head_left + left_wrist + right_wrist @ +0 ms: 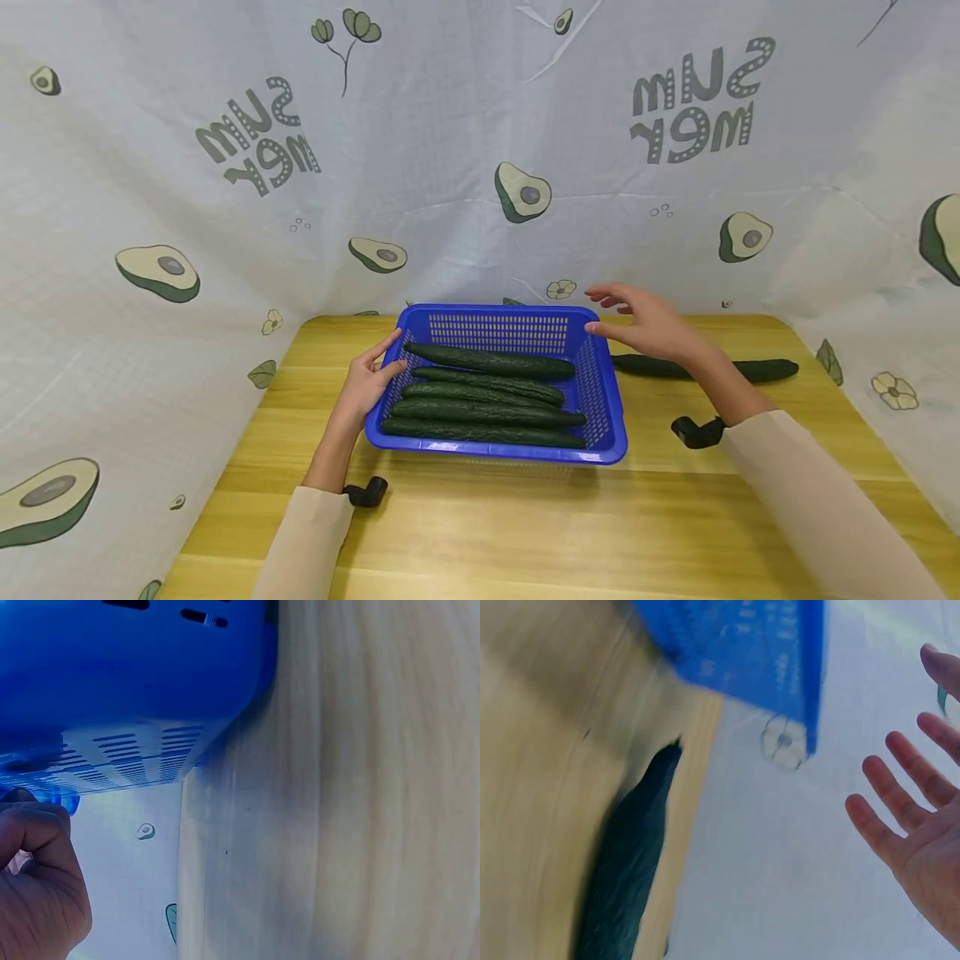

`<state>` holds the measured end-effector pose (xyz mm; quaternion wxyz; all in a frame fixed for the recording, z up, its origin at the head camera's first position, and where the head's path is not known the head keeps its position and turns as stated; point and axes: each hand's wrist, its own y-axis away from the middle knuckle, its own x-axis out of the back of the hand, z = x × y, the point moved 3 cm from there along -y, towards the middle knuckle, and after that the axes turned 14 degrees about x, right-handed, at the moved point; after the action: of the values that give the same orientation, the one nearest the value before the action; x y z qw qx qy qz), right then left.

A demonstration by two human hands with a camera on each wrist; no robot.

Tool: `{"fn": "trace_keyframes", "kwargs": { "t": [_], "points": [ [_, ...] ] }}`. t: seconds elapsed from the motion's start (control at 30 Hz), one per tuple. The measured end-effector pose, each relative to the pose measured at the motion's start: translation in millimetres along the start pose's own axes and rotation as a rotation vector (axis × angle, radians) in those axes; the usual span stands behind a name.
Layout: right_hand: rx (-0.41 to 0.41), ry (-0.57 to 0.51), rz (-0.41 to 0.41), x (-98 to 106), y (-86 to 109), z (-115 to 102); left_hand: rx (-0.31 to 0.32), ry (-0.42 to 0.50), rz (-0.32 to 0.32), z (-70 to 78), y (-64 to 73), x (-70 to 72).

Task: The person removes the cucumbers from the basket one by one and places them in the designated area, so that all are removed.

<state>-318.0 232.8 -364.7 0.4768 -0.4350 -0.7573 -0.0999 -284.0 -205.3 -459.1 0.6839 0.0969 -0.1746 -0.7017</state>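
A blue plastic basket [495, 451] with slotted walls holds several long dark green cucumbers [487, 411], laid side by side across it. My left hand [367, 383] grips the basket's left rim, thumb over the inside; the left wrist view shows the hand [41, 877] with bent fingers at the rim of the basket [150, 682]. Over the basket's far right corner, my right hand [645, 321] hovers with fingers spread and holds nothing. Another cucumber [765, 371] lies on the table to the right of the basket, partly hidden by my right forearm.
The wooden table [480, 533] runs back to a pale curtain [450, 167] printed with avocados and lettering. This curtain also hangs along both sides. A black wrist camera [697, 432] sits on my right wrist, and another camera [366, 492] on my left.
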Motion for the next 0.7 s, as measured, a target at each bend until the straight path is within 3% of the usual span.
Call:
{"fn": "trace_keyframes", "kwargs": {
  "t": [0.33, 0.7],
  "points": [
    [0.061, -0.057, 0.0, -21, -41.4, -29, 0.013, -0.002, 0.007, -0.2, -0.4, 0.1],
    [0.13, -0.073, -0.108, -46, -76.4, -54, -0.002, 0.016, 0.0, -0.4, -0.4, -0.2]
  ]
}}
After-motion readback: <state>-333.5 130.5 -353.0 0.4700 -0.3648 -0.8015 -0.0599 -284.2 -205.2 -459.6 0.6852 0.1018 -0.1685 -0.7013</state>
